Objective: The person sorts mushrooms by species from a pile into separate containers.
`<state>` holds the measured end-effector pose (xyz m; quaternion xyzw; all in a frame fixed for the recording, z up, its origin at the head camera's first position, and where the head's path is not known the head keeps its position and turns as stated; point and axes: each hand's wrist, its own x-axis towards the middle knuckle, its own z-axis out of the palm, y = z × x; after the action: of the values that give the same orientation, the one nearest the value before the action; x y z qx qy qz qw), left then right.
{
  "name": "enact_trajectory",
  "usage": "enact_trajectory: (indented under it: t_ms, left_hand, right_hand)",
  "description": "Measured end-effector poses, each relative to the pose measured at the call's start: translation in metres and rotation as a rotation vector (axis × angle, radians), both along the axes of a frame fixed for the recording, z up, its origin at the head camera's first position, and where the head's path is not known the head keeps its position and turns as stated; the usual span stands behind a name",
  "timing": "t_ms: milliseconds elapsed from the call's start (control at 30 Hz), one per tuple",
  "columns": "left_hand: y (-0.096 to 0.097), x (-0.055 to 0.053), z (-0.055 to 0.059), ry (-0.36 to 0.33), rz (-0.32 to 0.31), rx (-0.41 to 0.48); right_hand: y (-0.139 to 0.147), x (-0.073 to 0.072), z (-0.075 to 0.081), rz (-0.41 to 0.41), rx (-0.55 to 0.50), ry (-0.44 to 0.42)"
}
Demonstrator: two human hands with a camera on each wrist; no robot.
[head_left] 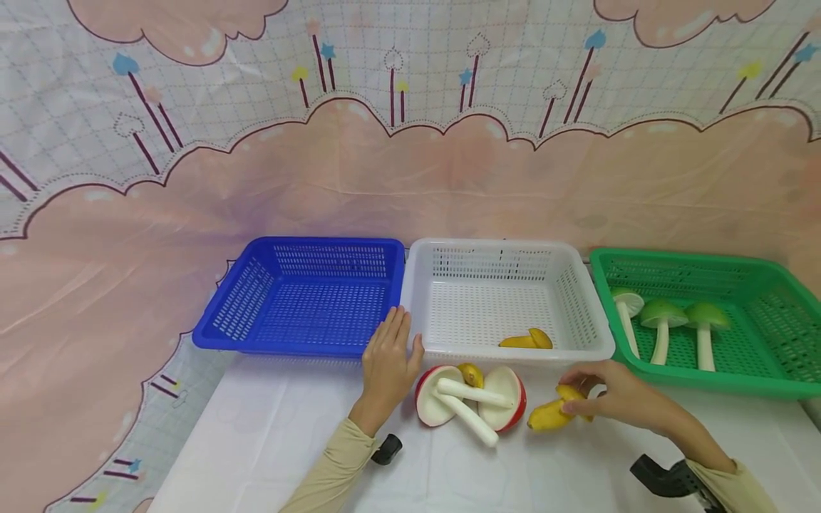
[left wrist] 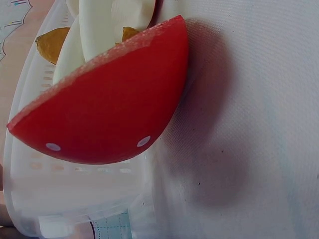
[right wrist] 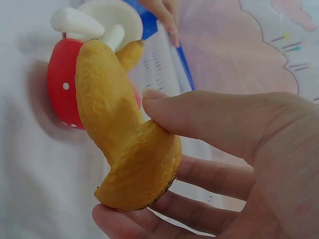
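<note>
My right hand [head_left: 618,395] pinches a yellow toy mushroom [right wrist: 112,114] by its cap between thumb and fingers, just above the white cloth. The left hand [head_left: 389,360] has its fingers straight, at the corner where the blue basket [head_left: 298,350] meets the white basket [head_left: 513,354]; whether it touches them I cannot tell. Two red-capped mushrooms [left wrist: 109,104] with white stems lie crossed on the cloth between the hands. Partly hidden behind them is another yellow mushroom [head_left: 471,375]. One more yellow mushroom [head_left: 526,340] lies in the white basket near its front wall.
On the right stands a green basket [head_left: 737,381] holding several green-capped mushrooms [head_left: 663,313] with white stems. The three baskets form a row along the back of the white cloth [head_left: 256,442]. A patterned curtain [head_left: 410,178] hangs behind them.
</note>
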<state>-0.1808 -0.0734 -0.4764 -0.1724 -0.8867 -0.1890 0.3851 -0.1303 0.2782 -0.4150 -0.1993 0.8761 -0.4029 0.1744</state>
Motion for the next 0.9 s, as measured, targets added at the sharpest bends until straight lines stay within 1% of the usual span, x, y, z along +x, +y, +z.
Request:
enact_trajectory:
  t_ms: [233,467,533,700,767,900]
  left_hand:
    - [-0.001,0.000,0.000,-0.003,0.002,-0.002]
    - [-0.001,0.000,-0.001,-0.013,-0.003,-0.001]
    - [-0.001,0.000,-0.001,-0.015,-0.002,0.000]
    - [-0.001,0.001,0.001,-0.032,-0.001,0.000]
    - [-0.001,0.002,0.002,-0.037,0.001,-0.001]
    - [0.000,0.002,0.003,-0.027,0.003,-0.003]
  right_hand:
    - [0.000,-0.002,0.005,-0.016,0.038,0.039]
    - [-0.003,-0.003,0.014,-0.012,-0.004,0.062]
    - [-0.003,-0.004,0.017,-0.021,-0.002,0.063]
    - [-0.005,-0.009,0.023,-0.028,0.016,0.090]
    - [-0.006,-0.012,0.026,-0.020,0.018,0.116]
    - [-0.007,-0.016,0.031,-0.022,0.025,0.136]
